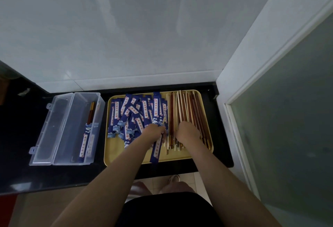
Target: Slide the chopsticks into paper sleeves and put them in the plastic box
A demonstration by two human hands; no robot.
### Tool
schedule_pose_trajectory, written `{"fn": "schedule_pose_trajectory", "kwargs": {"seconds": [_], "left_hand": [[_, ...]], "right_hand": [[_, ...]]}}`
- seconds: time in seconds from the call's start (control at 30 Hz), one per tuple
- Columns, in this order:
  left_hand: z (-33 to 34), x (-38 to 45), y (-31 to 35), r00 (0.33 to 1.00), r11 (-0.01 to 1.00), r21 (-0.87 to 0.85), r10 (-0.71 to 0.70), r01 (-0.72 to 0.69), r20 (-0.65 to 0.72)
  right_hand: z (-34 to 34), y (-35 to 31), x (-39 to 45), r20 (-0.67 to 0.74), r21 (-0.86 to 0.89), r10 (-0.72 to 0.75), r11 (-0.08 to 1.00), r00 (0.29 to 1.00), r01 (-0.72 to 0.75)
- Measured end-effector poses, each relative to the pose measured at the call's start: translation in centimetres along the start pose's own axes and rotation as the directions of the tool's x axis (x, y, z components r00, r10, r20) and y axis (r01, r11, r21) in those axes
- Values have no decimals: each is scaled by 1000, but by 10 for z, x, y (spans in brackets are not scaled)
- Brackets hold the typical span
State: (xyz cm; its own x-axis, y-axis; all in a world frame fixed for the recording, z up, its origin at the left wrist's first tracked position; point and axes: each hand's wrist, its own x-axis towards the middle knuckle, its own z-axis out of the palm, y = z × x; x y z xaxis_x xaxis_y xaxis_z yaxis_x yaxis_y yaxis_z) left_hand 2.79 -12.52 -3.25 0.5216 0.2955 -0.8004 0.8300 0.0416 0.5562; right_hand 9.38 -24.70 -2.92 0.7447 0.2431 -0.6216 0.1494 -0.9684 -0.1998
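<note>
On the yellow tray point(115, 153) I see my left hand point(154, 131) pinching 1 blue paper sleeve point(157, 149); my right hand point(187, 131) curls over the loose chopsticks point(185, 108) (grip unclear). The clear plastic box point(63, 131) on the black table point(21, 136) holds 1 sleeved pair point(87, 133).

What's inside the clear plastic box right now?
The plastic box holds one sleeved chopstick pair along its right side, brown ends sticking out of the blue sleeve. The sleeve hides the rest of the sticks.

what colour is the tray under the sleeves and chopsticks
Pale yellow. The tray shows best in the head view, its only view.
</note>
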Motion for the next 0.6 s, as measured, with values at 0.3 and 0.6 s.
{"fn": "schedule_pose_trajectory", "kwargs": {"seconds": [0.3,0.6], "left_hand": [[11,4,4,999,990,140,28,-32,26],[11,-6,13,996,985,-166,60,-48,72]], "right_hand": [[7,-9,1,26,121,83,989,996,-85],[-41,17,-8,98,547,-37,837,994,-23]]}}
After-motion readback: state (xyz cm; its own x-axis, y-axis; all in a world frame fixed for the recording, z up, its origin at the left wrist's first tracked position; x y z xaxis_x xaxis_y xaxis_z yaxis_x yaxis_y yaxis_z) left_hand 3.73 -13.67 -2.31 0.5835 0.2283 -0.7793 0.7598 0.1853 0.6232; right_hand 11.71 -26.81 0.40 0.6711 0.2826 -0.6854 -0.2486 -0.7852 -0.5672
